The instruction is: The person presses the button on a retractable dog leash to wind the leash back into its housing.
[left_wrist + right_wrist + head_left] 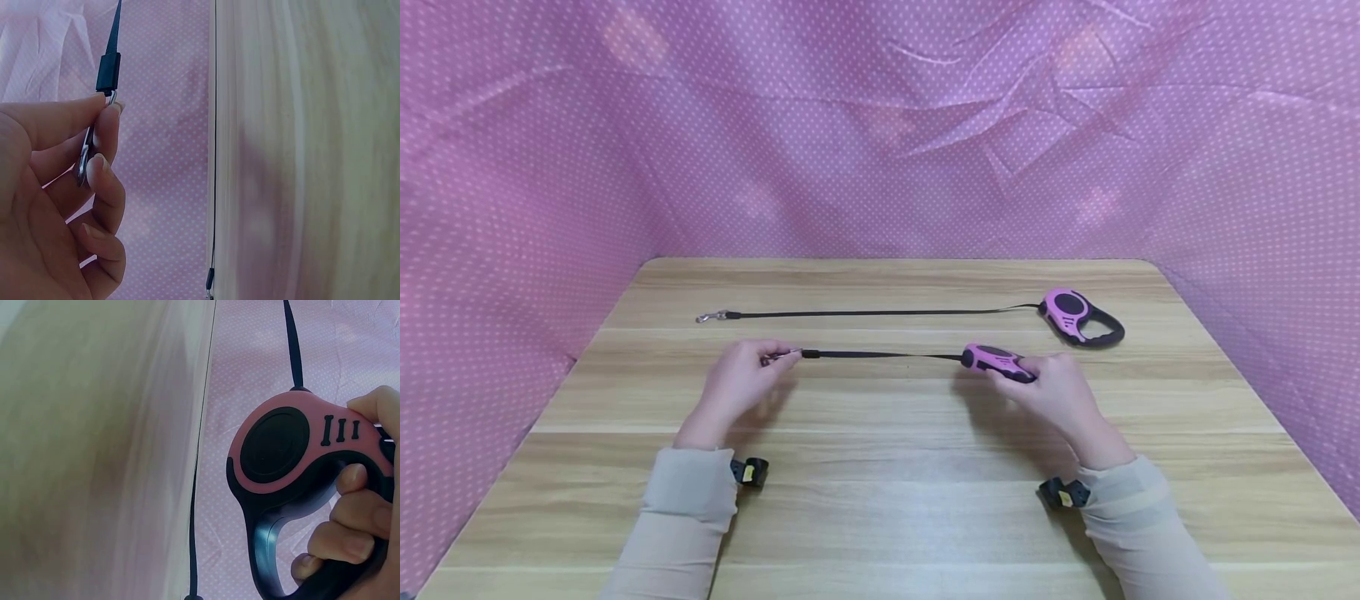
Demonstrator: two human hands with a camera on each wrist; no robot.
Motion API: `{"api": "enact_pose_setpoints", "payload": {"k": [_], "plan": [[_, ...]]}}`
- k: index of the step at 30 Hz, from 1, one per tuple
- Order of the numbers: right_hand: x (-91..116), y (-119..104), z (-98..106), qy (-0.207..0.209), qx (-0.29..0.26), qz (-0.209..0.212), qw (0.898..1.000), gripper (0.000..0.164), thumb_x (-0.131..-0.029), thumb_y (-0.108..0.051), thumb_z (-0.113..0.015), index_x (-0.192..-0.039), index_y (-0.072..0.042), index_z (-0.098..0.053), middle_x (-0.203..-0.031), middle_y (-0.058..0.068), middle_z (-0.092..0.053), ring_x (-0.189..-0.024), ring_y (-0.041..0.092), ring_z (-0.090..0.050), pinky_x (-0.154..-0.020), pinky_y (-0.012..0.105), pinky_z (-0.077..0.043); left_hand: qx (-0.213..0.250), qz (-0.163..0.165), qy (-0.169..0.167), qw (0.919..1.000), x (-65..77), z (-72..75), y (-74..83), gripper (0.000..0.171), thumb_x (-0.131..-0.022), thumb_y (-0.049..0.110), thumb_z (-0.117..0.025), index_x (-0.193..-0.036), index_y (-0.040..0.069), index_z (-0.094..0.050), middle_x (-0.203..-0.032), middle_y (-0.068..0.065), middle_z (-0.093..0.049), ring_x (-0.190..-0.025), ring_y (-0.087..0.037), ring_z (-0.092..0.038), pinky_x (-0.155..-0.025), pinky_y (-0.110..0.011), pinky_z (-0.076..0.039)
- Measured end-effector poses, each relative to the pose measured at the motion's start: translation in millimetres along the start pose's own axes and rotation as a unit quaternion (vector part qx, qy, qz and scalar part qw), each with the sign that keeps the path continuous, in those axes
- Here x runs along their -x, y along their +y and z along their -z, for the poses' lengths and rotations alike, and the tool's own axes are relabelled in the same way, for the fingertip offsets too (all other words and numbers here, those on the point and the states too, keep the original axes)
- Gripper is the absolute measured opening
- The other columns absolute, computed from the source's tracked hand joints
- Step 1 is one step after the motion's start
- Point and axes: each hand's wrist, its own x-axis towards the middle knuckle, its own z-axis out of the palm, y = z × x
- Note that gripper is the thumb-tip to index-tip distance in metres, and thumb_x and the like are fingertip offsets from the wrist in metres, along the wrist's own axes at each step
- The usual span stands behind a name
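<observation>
My right hand point(1063, 396) grips a pink and black retractable dog leash point(996, 361) by its handle. The right wrist view shows the fingers curled through the handle loop and the round black disc on the leash housing point(275, 445). A flat black strap point(887, 355) runs left from the housing, stretched nearly straight above the table. At its other end my left hand point(741, 379) pinches the metal clip point(85, 150) between thumb and fingers. Just past the fingertips, the black end piece point(109, 72) of the strap shows in the left wrist view.
Behind the hands, a second pink and black retractable leash point(1067, 304) lies on the wooden table point(880, 467). Its strap point(865, 313) is drawn out leftward to a silver clip point(710, 317). Pink dotted cloth point(880, 167) hangs around the table's back and sides.
</observation>
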Motion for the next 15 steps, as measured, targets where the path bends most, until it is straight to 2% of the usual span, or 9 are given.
{"api": "enact_pose_setpoints", "payload": {"k": [8,15], "plan": [[0.1,-1.4,0.5,-0.001,0.001,0.009,1.000,0.039,-0.084,-0.036,-0.073,-0.064,-0.003,-0.066,-0.054,0.002,-0.057,-0.050,0.014,-0.042,-0.049,0.024,-0.034,0.007,0.001,-0.004,1.0000,-1.8,-3.8,1.6,0.042,-0.098,0.047,-0.058,-0.123,0.015,-0.069,-0.121,-0.011,-0.070,-0.097,-0.023,-0.063,-0.080,-0.040,-0.051],[0.9,-3.4,0.5,-0.015,-0.011,-0.011,1.000,0.037,-0.084,-0.036,-0.074,-0.069,-0.002,-0.069,-0.058,0.004,-0.061,-0.050,0.014,-0.045,-0.047,0.024,-0.036,0.005,-0.001,-0.007,1.0000,-1.5,-6.3,5.0,0.042,-0.097,0.046,-0.059,-0.122,0.015,-0.069,-0.121,-0.011,-0.070,-0.099,-0.024,-0.064,-0.084,-0.044,-0.052]]}}
